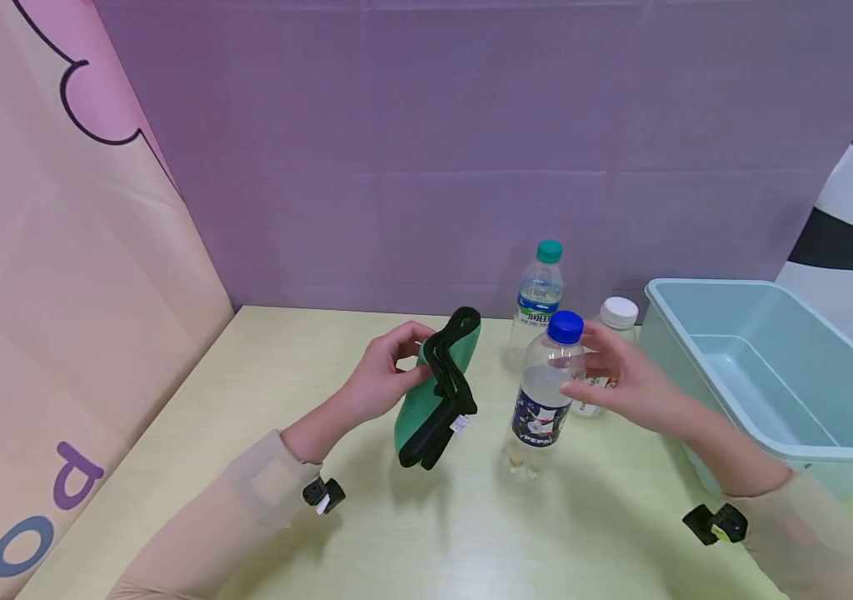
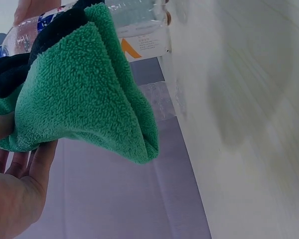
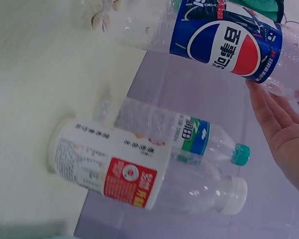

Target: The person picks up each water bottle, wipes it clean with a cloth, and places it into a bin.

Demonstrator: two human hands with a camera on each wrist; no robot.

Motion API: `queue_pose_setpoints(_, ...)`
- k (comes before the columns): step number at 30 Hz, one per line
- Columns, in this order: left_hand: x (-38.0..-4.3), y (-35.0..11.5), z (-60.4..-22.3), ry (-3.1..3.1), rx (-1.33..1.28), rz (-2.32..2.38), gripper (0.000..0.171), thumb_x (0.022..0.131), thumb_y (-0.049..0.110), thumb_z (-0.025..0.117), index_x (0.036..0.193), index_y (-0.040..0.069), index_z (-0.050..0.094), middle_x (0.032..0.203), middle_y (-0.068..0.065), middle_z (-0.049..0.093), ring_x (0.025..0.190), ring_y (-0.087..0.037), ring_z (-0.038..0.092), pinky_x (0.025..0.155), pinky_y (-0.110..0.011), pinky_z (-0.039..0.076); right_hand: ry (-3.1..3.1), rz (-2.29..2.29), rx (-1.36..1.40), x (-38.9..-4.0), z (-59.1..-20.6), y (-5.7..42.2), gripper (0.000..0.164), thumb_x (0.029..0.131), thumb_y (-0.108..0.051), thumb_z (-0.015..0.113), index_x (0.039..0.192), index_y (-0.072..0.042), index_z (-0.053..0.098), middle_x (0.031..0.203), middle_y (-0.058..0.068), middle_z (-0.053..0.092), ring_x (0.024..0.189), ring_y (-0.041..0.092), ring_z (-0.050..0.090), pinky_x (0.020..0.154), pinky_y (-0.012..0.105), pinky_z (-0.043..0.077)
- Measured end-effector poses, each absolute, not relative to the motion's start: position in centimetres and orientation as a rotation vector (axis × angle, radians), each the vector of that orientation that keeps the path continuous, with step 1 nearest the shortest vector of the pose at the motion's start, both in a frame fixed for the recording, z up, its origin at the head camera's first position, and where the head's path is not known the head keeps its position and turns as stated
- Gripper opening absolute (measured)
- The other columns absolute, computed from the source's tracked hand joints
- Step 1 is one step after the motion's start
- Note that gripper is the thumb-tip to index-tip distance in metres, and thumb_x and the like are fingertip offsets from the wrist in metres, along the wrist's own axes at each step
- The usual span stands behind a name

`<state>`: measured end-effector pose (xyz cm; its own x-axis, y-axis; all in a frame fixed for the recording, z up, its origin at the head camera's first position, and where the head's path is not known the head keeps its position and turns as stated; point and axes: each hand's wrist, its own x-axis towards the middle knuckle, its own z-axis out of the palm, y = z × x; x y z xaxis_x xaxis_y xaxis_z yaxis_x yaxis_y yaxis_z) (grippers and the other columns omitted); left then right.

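Observation:
My left hand (image 1: 385, 375) pinches a folded green cloth (image 2: 84, 89) with black edging, holding it above the table. In the left wrist view, the thumb lies on one side of the fabric and the fingers on the other. A clear Pepsi bottle (image 1: 544, 392) with a blue cap stands just right of the cloth. Around its upper part, my right hand (image 1: 625, 375) has thumb and fingertips. The right wrist view shows the fingers against the bottle beside its blue label (image 3: 226, 40). Whether its base touches the table cannot be told.
Behind the Pepsi bottle stand a green-capped water bottle (image 1: 539, 296) and a white-capped bottle (image 3: 109, 164) with a white and red label. A light blue plastic bin (image 1: 696, 358) sits at the right of the pale table (image 1: 284, 350). Purple cloth (image 1: 396, 167) hangs behind.

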<state>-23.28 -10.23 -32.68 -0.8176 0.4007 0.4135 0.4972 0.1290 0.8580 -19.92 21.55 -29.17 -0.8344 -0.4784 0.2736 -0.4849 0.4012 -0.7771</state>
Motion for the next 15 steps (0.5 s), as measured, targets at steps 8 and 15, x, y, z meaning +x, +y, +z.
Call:
queue_pose_setpoints(8, -23.4, -10.2, -33.1, -2.314, -0.916, -1.784, 0.025, 0.088, -0.009, 0.061, 0.113, -0.003, 0.060, 0.103, -0.012, 0.063, 0.093, -0.026, 0.062, 0.072, -0.033, 0.056, -2.678, 1.307, 0.826, -19.0, -27.1, 23.8, 0.061, 0.090, -0.007, 0.068, 0.142, -0.005, 0.036, 0.131, 0.020, 0.053, 0.109, 0.037, 0.061, 0.083, 0.029, 0.051)
queue_pose_setpoints(15, -23.2, -10.1, -33.2, -2.330, -0.903, -1.788, 0.026, 0.088, -0.009, 0.061, 0.113, -0.002, 0.060, 0.103, -0.013, 0.063, 0.092, -0.027, 0.062, 0.072, -0.032, 0.056, -2.650, 1.144, 0.762, -18.6, -26.1, 25.9, 0.062, 0.089, -0.004, 0.069, 0.142, -0.006, 0.038, 0.128, 0.017, 0.056, 0.100, 0.007, 0.064, 0.076, 0.024, 0.053)
